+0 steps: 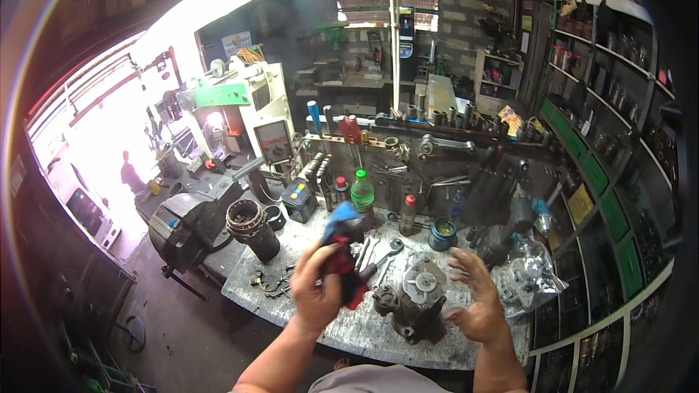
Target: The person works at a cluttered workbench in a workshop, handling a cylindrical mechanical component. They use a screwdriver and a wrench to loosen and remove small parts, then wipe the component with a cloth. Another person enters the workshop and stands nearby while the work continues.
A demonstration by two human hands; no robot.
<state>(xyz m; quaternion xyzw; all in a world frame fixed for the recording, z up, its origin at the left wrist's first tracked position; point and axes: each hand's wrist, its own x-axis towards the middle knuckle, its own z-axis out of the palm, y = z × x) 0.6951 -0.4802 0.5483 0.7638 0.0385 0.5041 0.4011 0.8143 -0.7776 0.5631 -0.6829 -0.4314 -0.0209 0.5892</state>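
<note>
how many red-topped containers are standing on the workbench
2: one red-topped container stands just left of the green bottle, the other between that bottle and the blue tin. More may be hidden behind the cloth in the left hand.

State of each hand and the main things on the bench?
Left hand: closed on cloth
Cloth: crumpled, held above bench
Right hand: open, beside metal assembly, seemingly holding nothing
Metal assembly: upright
Green bottle: upright, capped
Blue tin: upright, uncovered
Ringed cylinder: on end, open-topped
Ratchet: lying down
Clear plastic bag: metal parts showing through
</note>
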